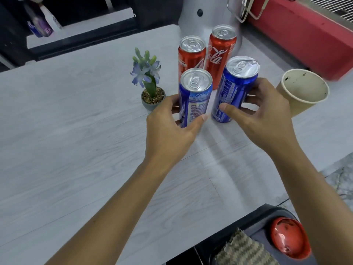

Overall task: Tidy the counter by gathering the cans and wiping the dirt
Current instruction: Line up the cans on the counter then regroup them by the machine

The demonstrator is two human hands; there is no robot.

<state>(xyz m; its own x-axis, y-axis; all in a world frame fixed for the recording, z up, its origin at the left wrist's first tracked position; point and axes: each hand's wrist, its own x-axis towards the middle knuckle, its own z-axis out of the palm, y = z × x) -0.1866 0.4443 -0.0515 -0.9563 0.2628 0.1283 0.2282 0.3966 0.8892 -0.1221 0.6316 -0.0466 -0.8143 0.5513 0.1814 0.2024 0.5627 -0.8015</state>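
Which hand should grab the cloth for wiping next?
Probably the right hand. The cloth lies at the near right, below that arm. The left hand would have to cross over. Both hands now hold blue cans, so the right must first let go of its can.

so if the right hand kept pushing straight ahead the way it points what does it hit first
Likely the right-hand red can: the right hand is wrapped around a blue can, and that red can stands just behind it. The gap between them is hard to judge.
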